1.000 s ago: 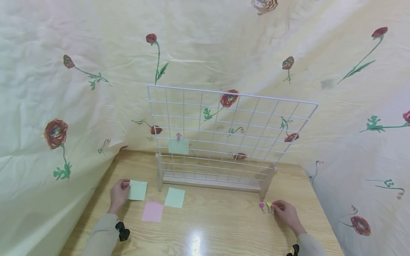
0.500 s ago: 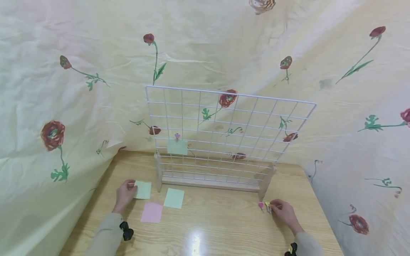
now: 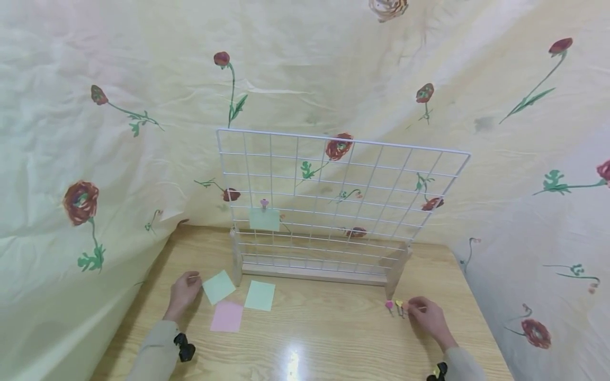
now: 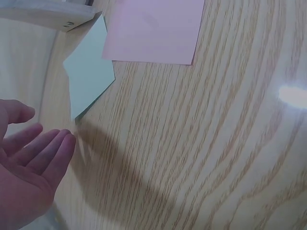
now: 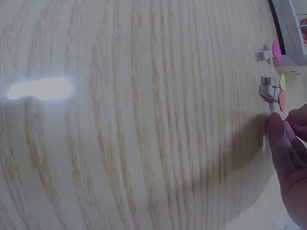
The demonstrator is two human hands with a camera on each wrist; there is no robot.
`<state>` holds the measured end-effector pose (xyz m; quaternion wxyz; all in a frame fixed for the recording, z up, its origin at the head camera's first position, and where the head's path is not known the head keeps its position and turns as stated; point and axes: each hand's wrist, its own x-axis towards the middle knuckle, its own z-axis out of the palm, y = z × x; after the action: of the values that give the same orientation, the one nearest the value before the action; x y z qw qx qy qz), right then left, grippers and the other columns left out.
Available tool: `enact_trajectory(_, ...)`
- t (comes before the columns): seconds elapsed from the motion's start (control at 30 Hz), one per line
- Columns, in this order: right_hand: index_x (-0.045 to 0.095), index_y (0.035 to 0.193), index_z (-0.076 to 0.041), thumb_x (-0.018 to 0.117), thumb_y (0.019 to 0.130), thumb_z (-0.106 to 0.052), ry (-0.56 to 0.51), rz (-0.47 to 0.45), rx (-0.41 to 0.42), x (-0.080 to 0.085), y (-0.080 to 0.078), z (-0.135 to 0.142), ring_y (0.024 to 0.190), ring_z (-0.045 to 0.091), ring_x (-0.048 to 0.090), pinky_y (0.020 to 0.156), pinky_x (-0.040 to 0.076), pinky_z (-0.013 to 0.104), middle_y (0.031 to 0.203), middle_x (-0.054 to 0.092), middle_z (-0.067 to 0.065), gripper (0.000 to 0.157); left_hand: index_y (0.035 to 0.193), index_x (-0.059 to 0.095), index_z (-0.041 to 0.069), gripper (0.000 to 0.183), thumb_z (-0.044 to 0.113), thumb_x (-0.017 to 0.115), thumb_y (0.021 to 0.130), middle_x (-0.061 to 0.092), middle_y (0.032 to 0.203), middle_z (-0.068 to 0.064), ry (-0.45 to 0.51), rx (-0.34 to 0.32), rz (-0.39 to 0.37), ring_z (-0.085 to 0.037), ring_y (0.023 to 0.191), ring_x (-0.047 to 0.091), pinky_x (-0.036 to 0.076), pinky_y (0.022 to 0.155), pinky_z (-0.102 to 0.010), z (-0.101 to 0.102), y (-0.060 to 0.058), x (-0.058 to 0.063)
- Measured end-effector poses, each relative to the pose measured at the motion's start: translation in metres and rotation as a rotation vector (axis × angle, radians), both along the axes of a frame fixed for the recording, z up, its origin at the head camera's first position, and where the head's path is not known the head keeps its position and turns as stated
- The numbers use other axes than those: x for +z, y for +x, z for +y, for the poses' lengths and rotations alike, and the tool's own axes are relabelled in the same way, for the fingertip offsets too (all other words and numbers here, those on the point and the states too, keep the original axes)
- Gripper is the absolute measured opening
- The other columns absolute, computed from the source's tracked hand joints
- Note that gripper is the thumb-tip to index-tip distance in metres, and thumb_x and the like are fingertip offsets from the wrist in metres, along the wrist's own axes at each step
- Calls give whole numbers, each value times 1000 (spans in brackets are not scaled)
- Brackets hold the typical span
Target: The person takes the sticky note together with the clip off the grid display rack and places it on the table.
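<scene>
In the head view, a green paper note [image 3: 219, 287] lies turned at an angle on the table, one corner over a pink note [image 3: 226, 317]. My left hand [image 3: 185, 294] hovers just left of it, fingers loosely bent and holding nothing. In the left wrist view the fingertips [image 4: 67, 139] are near the green note's corner. On the right, a pink heart-topped clip [image 3: 389, 305], a yellow clip [image 3: 399, 304] and an orange clip [image 5: 282, 100] lie together. My right hand [image 3: 430, 318] is beside the orange clip, thumb and fingertips close together, no clip visible between them.
A white wire grid [image 3: 343, 140] on a wooden stand [image 3: 314, 274] rises at the back. A green note [image 3: 264, 219] hangs from it by a purple clip [image 3: 264, 202]. Another green note [image 3: 260, 295] lies before the stand. Floral cloth [image 3: 305, 95] surrounds the table.
My left hand has shifted the green note rightward and let it go; the note has turned. The orange clip, earlier mostly hidden by my right hand, now shows close beside the yellow one.
</scene>
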<state>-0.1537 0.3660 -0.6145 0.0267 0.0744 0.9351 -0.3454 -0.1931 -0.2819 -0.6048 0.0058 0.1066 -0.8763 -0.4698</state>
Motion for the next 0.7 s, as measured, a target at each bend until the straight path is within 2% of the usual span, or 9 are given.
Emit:
enact_trajectory(0.2, 57, 113, 13, 57, 93, -6, -30, -1, -16, 5, 0, 4, 92, 39, 62, 73, 55, 41, 103, 62, 27, 27, 122, 51, -15, 32, 6, 48, 97, 55, 120, -37, -12, -5, 29, -50, 110, 54, 50, 89, -51, -3, 2, -1)
enact_trajectory(0.4, 56, 111, 15, 56, 93, -2, -96, 37, -17, 9, -1, 4, 84, 32, 65, 66, 57, 29, 101, 62, 27, 25, 122, 51, -14, 32, 5, 48, 97, 54, 120, -37, 0, -17, 39, -50, 111, 54, 50, 90, -51, -2, 3, 1)
enact_trajectory(0.7, 55, 112, 17, 53, 93, 6, -203, 115, 16, 21, 2, -5, 82, 34, 67, 68, 59, 33, 103, 60, 32, 22, 123, 52, -13, 31, 5, 51, 97, 55, 120, -36, 24, -51, 55, -49, 110, 55, 52, 86, -48, 1, 0, 7)
